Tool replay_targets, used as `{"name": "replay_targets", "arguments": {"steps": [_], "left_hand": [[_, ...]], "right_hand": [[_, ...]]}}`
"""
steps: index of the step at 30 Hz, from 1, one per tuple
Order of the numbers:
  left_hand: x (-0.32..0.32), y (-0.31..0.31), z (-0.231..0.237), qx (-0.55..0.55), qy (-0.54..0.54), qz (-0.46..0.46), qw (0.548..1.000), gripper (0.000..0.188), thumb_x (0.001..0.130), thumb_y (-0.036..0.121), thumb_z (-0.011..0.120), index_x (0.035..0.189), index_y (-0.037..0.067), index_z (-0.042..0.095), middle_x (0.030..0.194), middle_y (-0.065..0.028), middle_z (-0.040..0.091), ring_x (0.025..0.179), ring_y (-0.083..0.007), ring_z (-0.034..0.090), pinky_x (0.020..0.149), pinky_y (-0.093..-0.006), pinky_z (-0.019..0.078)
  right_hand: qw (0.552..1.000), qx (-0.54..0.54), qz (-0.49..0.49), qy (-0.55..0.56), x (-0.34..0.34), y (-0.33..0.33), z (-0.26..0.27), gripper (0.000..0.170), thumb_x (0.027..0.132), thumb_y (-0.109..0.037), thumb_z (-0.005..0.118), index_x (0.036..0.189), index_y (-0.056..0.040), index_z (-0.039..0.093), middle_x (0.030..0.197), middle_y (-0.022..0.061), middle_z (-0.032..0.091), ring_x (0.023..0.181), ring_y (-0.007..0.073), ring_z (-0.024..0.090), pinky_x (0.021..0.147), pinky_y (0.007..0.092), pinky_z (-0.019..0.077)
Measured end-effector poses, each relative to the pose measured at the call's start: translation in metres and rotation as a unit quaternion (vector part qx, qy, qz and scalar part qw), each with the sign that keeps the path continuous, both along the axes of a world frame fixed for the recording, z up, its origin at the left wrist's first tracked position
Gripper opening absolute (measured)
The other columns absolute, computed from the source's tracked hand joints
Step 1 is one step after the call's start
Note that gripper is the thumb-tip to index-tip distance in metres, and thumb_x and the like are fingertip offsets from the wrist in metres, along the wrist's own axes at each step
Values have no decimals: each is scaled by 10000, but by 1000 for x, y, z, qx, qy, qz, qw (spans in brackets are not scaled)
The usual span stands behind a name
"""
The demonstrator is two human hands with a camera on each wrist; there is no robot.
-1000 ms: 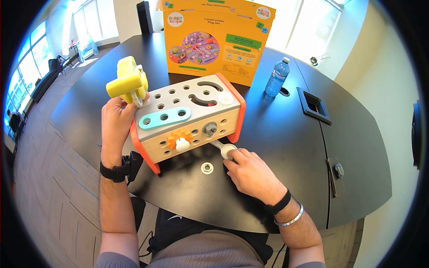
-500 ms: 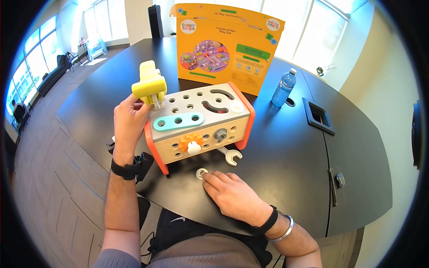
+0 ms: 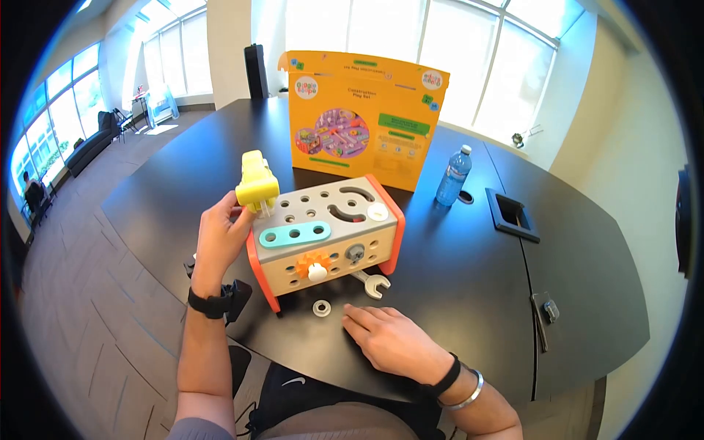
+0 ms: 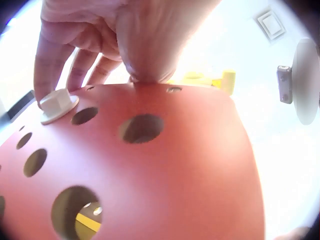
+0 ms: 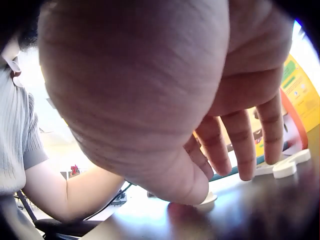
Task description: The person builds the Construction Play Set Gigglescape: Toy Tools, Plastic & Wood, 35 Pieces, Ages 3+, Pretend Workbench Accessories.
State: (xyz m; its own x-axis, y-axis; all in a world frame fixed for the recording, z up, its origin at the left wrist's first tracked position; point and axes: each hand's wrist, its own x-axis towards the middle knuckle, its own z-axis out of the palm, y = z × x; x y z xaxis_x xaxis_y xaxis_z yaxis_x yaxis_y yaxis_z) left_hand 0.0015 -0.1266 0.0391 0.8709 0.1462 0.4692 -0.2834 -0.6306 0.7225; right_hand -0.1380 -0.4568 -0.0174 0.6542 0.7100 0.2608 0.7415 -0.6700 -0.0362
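Observation:
My left hand (image 3: 220,238) grips the left end of a toy workbench (image 3: 279,277), next to a chunky yellow piece (image 3: 257,183) on top. In the left wrist view its fingertips are right at a white hex bolt (image 4: 56,102) in the red end panel (image 4: 200,160). My right hand (image 3: 392,341) rests on the table with its fingers extended and nothing held. Left of its fingertips lies a white nut (image 3: 315,311). A light grey toy wrench (image 3: 372,284) pokes out beneath the workbench. An orange gear (image 3: 312,259) and a grey bolt (image 3: 355,254) sit on the front.
A yellow play set box (image 3: 367,110) stands behind the workbench. To its right are a blue water bottle (image 3: 453,180) and a square table recess (image 3: 497,218). A small clear and metal item (image 3: 548,312) lies near the table seam.
My right hand has let go of the wrench, moved left to touch the nut, and is now just right of it. The nut lies further left. My left hand stays at the workbench.

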Motion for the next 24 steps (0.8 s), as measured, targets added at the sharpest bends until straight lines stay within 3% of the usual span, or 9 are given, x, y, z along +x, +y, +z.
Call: {"name": "replay_targets", "arguments": {"steps": [2, 5, 9, 11, 13, 16, 19, 21, 24], "left_hand": [[-10, 6, 1, 1, -11, -46, 999, 436, 1015, 245, 842, 1346, -21, 740, 1197, -173, 831, 1062, -283, 816, 890, -399, 651], [-24, 19, 9, 22, -95, -19, 995, 426, 1007, 261, 863, 1306, -22, 753, 1180, -170, 827, 1049, -289, 809, 900, -408, 655], [-82, 22, 48, 4, -133, -13, 991, 334, 1015, 224, 864, 1235, -13, 779, 1126, -86, 816, 986, -153, 754, 866, -314, 611], [-110, 14, 58, -23, -163, -17, 986, 298, 980, 239, 892, 1131, -2, 800, 1022, -64, 813, 907, -151, 764, 801, -305, 604], [-141, 9, 66, 19, -68, -194, 978, 270, 987, 266, 897, 1076, 30, 801, 960, -51, 800, 866, -158, 762, 769, -311, 602], [-164, -19, 56, 83, 24, -468, 879, 271, 1009, 306, 880, 1043, 53, 789, 928, -66, 763, 799, -202, 742, 717, -339, 591], [-177, -50, -2, 89, 217, -658, 716, 333, 1064, 356, 818, 1153, 41, 759, 1048, -115, 766, 909, -255, 764, 762, -376, 596], [-195, -71, -38, 58, 206, -696, 686, 321, 1089, 351, 765, 1097, 30, 744, 998, -148, 756, 910, -354, 744, 799, -451, 570], [-186, -84, -115, 120, 278, -679, 669, 380, 1106, 374, 750, 1237, 21, 701, 1093, -155, 749, 974, -326, 750, 838, -419, 595]], "right_hand": [[1000, 6, -1, 24, -12, -9, 14, 370, 984, -107, 674, 1332, 9, 724, 1457, 150, 709, 1230, 302, 727, 1043, 413, 575], [999, 22, 8, 47, -36, -23, 28, 354, 996, -133, 744, 1329, -16, 737, 1386, 129, 741, 1208, 309, 737, 1042, 423, 579], [984, 63, 79, 146, -78, -39, 33, 282, 1004, -133, 744, 1263, -23, 770, 1336, 86, 768, 1157, 279, 751, 1012, 426, 591], [980, 100, 104, 138, -100, -37, 32, 266, 1032, -187, 723, 1233, -24, 786, 1250, 100, 797, 1077, 288, 767, 972, 413, 599], [955, 216, 100, 178, -130, -31, 32, 158, 974, -121, 800, 1113, -46, 780, 1050, 137, 747, 999, 352, 717, 920, 463, 570], [951, 197, 88, 221, -151, -34, 21, 167, 1002, -118, 751, 1144, -33, 779, 1103, 150, 764, 1048, 354, 732, 951, 457, 583], [945, 208, 73, 241, -159, -30, 2, 157, 992, -118, 751, 1122, -34, 774, 1060, 152, 747, 1011, 363, 722, 928, 470, 581], [950, 183, 67, 243, -159, -26, -14, 126, 1010, -143, 726, 1073, -38, 751, 1005, 152, 721, 963, 370, 709, 903, 486, 577], [952, 170, 56, 247, -155, -12, -44, 130, 1031, -158, 686, 1040, -33, 721, 983, 176, 702, 951, 387, 699, 878, 492, 572]]}}
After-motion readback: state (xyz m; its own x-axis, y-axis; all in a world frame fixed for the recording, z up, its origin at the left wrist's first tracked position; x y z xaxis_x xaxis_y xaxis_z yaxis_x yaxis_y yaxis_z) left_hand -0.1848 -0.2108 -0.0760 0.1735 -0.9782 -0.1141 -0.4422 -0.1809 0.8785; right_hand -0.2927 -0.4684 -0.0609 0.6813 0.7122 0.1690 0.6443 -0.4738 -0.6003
